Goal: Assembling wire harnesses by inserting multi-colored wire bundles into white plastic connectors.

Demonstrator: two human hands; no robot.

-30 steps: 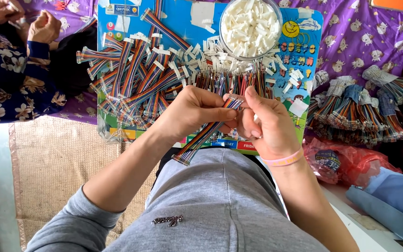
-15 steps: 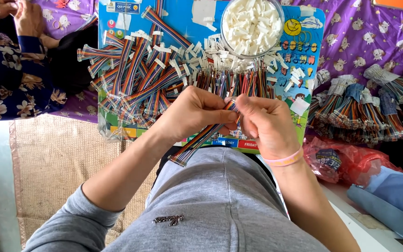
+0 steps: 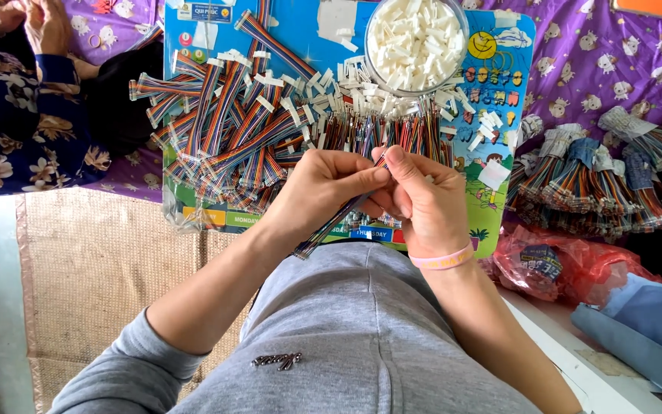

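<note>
My left hand (image 3: pixel 322 192) and my right hand (image 3: pixel 419 201) meet above my lap, both pinching one rainbow ribbon cable (image 3: pixel 329 228) that slants down to the left. The cable's top end is hidden between my fingertips. Just beyond my hands lies a row of ribbon cables (image 3: pixel 377 132) on a blue picture board (image 3: pixel 499 146). A heap of finished ribbon cables with white plugs (image 3: pixel 220 130) covers the board's left half. A clear round bowl of white plastic connectors (image 3: pixel 417 40) stands at the board's far edge.
Tied bundles of cables (image 3: pixel 599 176) lie on the purple cloth at right, with a red plastic bag (image 3: pixel 557 264) below them. Another person in a dark flowered garment (image 3: pixel 9 115) sits at the upper left. A woven mat (image 3: pixel 109 268) covers the floor at left.
Both hands stay together on the same cable, with only small finger shifts. The other person's hands at the upper left have moved slightly.
</note>
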